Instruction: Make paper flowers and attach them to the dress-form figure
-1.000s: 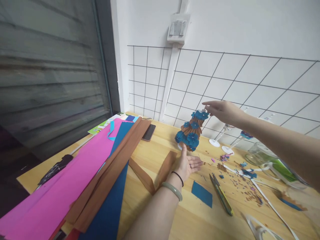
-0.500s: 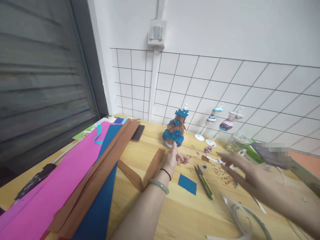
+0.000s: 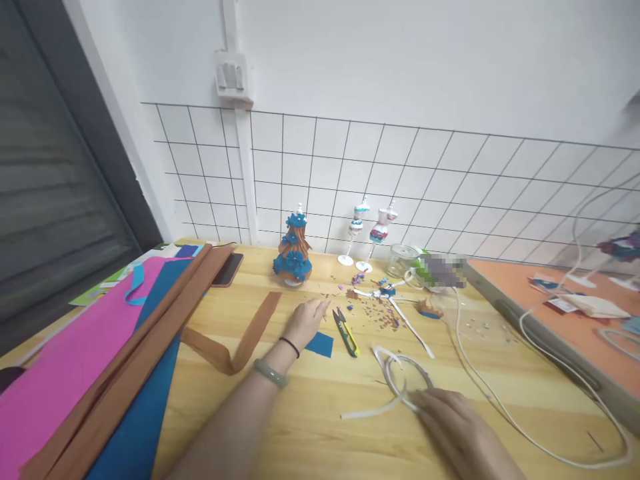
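Holding my left hand [image 3: 304, 323] open by the scissors [image 3: 346, 335], right hand [image 3: 463, 427] hard to tell, I see the dress [image 3: 293, 261] flowered but blue paper [image 3: 323, 345] unused.

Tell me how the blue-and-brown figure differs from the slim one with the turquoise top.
The blue-and-brown figure flares into a full skirt; the slim figure stays narrow. Flowers cover much of the first, while the second has only short bands. The first's skirt nearly reaches its base; the second's white stem is exposed. Both stand on the table.
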`<state>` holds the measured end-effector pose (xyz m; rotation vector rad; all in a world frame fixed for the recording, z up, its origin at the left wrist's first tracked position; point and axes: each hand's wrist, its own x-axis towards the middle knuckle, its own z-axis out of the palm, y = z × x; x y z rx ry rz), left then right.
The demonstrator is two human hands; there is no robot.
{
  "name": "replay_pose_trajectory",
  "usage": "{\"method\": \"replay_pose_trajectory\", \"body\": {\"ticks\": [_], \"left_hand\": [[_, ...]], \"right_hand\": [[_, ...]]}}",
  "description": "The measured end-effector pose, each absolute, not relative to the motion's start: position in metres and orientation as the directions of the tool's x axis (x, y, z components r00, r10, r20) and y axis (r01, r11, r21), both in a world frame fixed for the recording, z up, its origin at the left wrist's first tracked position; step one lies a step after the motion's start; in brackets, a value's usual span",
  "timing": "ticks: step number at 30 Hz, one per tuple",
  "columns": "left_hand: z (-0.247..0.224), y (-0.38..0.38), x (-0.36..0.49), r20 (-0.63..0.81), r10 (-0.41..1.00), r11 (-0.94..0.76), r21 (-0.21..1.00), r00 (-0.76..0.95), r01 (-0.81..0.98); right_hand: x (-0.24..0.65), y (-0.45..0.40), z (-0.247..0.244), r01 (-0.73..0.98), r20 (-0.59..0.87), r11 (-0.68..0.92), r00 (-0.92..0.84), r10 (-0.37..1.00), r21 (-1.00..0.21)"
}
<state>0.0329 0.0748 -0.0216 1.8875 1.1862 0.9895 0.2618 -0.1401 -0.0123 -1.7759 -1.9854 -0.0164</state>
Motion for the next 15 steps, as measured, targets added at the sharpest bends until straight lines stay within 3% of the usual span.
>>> {"method": "replay_pose_trajectory", "body": {"ticks": [7, 15], "left_hand": [[-0.017, 0.074, 0.027, 0.228, 0.893, -0.434, 0.668, 0.388, 0.605], [-0.021, 0.064, -0.001, 0.197, 0.855, -0.507, 0.513, 0.48, 0.692]], "right_hand": [[0.27, -0.134, -0.032, 0.931, 0.392, 0.272, -0.161, 0.906, -0.244], [0.35, -0.136, -0.058, 0.945, 0.427, 0.285, -0.194, 0.883, -0.161]]}}
